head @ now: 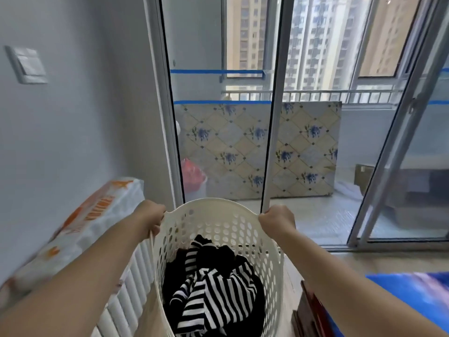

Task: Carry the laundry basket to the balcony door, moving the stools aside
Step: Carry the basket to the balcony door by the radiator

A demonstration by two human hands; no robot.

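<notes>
Both hands — left hand, right hand — clench laundry basket rim, opposite sides.

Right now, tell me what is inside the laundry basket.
The basket holds crumpled clothes: a black-and-white striped garment on top, with dark fabric beside and beneath it. Anything lower down, and the basket's bottom, is covered by the pile.

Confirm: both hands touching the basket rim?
Touching. Head view shows the left hand and right hand closed on opposite sides of the laundry basket rim.
</notes>
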